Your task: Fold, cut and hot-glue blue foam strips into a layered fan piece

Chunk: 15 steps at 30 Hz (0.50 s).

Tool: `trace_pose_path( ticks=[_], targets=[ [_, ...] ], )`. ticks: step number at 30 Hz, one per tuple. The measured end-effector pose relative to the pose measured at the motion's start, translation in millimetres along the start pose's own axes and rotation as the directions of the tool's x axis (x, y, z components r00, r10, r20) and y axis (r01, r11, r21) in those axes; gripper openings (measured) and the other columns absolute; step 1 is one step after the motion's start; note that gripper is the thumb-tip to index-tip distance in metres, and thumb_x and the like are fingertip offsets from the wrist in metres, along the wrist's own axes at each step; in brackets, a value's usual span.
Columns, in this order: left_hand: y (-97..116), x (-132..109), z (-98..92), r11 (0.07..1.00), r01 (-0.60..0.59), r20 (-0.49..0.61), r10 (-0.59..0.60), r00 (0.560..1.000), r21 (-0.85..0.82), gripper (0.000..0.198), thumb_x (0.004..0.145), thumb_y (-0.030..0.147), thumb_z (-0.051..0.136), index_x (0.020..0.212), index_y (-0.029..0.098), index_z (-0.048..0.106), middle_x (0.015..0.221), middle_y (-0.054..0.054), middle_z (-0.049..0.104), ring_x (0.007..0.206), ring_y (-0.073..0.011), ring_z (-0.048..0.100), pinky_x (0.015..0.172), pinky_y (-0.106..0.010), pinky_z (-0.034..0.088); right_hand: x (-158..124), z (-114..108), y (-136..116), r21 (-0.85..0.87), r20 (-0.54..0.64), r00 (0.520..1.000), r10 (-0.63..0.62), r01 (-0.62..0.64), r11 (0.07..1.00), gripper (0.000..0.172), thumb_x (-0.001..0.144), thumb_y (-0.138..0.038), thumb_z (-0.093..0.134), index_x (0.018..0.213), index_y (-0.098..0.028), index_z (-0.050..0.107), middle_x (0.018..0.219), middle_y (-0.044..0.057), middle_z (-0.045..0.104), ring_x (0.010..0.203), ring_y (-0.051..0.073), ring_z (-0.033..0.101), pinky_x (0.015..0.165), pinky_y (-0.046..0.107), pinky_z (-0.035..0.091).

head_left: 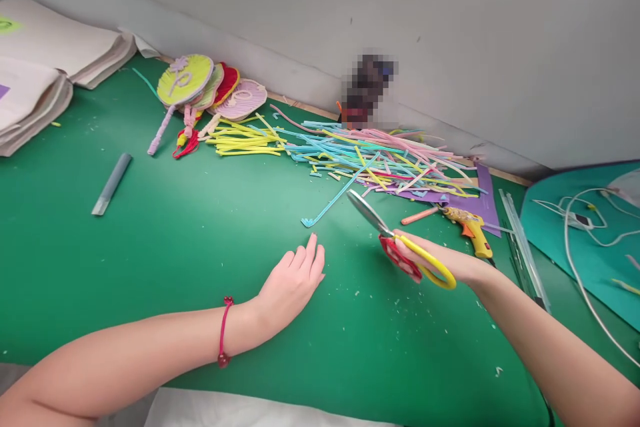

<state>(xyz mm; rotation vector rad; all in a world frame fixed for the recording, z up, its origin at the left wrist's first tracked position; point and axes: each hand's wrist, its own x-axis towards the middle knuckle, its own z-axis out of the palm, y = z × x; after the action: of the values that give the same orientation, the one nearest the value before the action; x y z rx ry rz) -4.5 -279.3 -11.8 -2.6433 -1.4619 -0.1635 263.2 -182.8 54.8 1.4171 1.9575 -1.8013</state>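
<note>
My left hand [295, 280] lies palm down over the green table, fingers stretched and fairly close together, holding nothing. Just beyond its fingertips is a light blue pipe cleaner [339, 195] with a bent, curled near end. My right hand [440, 255] grips a pair of scissors [425, 259] by a yellow handle loop, the metal blades pointing up and left above the table. A red piece with pale spots [400, 259] shows under the scissors' pivot; whether it belongs to them I cannot tell. Most of my right fingers are hidden behind the handle.
Behind lies a heap of coloured pipe cleaners [310, 140] beside several round fan-shaped crafts [184, 80]. A yellow glue gun [475, 232] and clear glue sticks [525, 250] are at right, near a white cable [575, 267]. A grey tube [113, 183] and paper stacks [60, 40] are left.
</note>
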Motion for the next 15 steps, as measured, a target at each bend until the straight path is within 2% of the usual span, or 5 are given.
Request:
trace_pose_path(
  ticks=[2,4,9,15],
  targets=[
    [0.1,0.9,-1.5,1.000,0.023,0.012,-0.023,1.000,0.007,0.036,0.097,0.025,0.039,0.121,0.008,0.059,0.136,-0.021,0.051,0.078,-0.0215,0.065,0.065,-0.034,0.048,4.4,0.1,-5.9,-0.067,0.102,0.994,0.033,-0.026,0.997,0.049,0.090,-0.066,0.031,0.076,-0.020,0.038,0.063,-0.003,0.047,0.051,0.009,0.046,0.054,0.025,0.043],
    [-0.4,2.0,0.2,0.999,0.049,0.019,-0.050,0.999,0.021,0.036,0.096,0.028,0.040,0.118,0.008,0.060,0.138,-0.022,0.049,0.073,-0.0205,0.063,0.061,-0.034,0.046,9.5,0.2,-9.2,-0.127,0.148,0.985,0.090,-0.071,0.989,0.050,0.090,-0.067,0.030,0.076,-0.020,0.039,0.061,-0.003,0.049,0.048,0.008,0.046,0.051,0.024,0.040],
    [-6.9,7.2,5.8,0.994,0.090,0.032,-0.092,0.995,0.061,0.040,0.096,0.031,0.039,0.117,0.005,0.060,0.139,-0.025,0.046,0.075,-0.0221,0.061,0.062,-0.035,0.046,15.8,1.7,-15.6,-0.225,0.172,0.970,0.171,-0.130,0.966,0.052,0.086,-0.071,0.035,0.078,-0.020,0.038,0.060,-0.004,0.049,0.046,0.008,0.048,0.047,0.022,0.038],
    [-9.8,11.7,5.2,0.995,0.089,0.083,-0.092,0.992,0.040,0.041,0.097,0.032,0.037,0.119,0.006,0.060,0.139,-0.021,0.048,0.076,-0.0221,0.060,0.064,-0.035,0.046,16.7,0.1,-19.3,-0.287,0.162,0.959,0.231,-0.178,0.941,0.053,0.083,-0.074,0.037,0.078,-0.021,0.038,0.060,-0.004,0.051,0.046,0.010,0.051,0.046,0.022,0.039]
  ],
)
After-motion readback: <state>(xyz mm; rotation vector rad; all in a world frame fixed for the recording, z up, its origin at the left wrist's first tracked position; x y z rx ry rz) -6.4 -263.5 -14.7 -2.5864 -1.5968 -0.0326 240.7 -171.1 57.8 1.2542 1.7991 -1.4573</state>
